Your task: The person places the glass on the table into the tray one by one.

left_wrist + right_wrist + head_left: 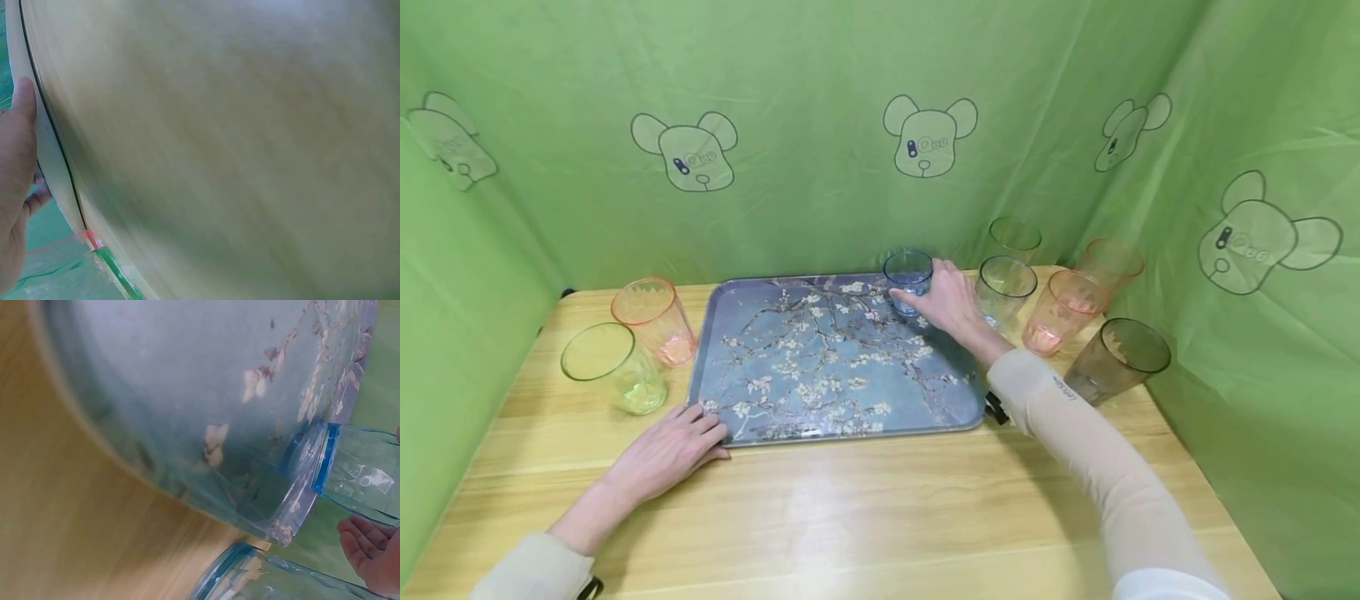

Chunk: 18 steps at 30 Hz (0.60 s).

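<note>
A blue see-through glass point(907, 271) stands on the back right part of a blossom-patterned blue tray point(797, 333). My right hand point(951, 302) is around this glass. Its thumb lies across the front and the fingers extend along the right side. In the right wrist view the glass base point(325, 459) sits on the tray, and a small gap shows between the glass and the loose fingers point(369, 544). At the front left corner, my left hand point(673, 446) holds the tray's edge, thumb along the front. In the left wrist view, thumb point(24, 103) and fingertips meet the rim.
Left of the tray stand an orange glass point(655, 321) and a yellow-green glass point(613, 367). To its right are a bluish glass point(1006, 287), a green glass point(1015, 237), two orange glasses point(1063, 312) and a dark grey glass point(1116, 362). Green curtains surround the wooden table point(850, 517).
</note>
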Each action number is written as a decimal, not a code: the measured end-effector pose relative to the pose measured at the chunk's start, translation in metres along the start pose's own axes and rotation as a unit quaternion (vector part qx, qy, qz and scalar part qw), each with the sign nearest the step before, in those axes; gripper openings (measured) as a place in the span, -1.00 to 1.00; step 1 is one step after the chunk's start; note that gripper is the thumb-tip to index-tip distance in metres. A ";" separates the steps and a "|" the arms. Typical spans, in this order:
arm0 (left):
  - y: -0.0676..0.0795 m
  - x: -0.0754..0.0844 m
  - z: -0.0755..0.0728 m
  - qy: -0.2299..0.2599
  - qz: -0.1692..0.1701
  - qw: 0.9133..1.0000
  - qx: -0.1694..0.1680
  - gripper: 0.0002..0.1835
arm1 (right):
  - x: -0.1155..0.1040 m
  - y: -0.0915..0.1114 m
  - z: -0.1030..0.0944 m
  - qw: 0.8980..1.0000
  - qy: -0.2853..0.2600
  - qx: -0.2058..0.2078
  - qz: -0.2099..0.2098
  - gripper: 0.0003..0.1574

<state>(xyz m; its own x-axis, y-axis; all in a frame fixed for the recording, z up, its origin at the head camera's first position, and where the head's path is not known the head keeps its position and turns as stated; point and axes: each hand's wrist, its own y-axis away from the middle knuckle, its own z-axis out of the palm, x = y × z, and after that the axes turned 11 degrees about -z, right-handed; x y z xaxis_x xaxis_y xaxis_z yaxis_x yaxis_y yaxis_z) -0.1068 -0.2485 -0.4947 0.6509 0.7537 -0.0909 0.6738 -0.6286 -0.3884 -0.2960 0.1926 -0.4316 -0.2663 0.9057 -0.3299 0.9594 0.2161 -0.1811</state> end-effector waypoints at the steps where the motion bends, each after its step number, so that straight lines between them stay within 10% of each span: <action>1: 0.000 0.000 0.000 0.000 -0.001 1.000 0.000 -0.73 | 0.001 0.000 0.001 1.000 0.001 -0.002 0.003 0.49; 18: 0.001 0.001 0.001 -0.001 -0.007 1.000 -0.007 -0.74 | -0.002 0.001 0.002 0.999 -0.011 -0.013 0.047 0.53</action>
<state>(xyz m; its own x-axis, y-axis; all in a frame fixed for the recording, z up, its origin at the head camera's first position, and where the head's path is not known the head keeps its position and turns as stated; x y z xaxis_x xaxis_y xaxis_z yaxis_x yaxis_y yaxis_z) -0.1055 -0.2481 -0.4958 0.6403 0.7633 -0.0861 0.6881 -0.6198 -0.3773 -0.2949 0.1899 -0.4327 -0.1774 0.9141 -0.3645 0.9821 0.1406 -0.1253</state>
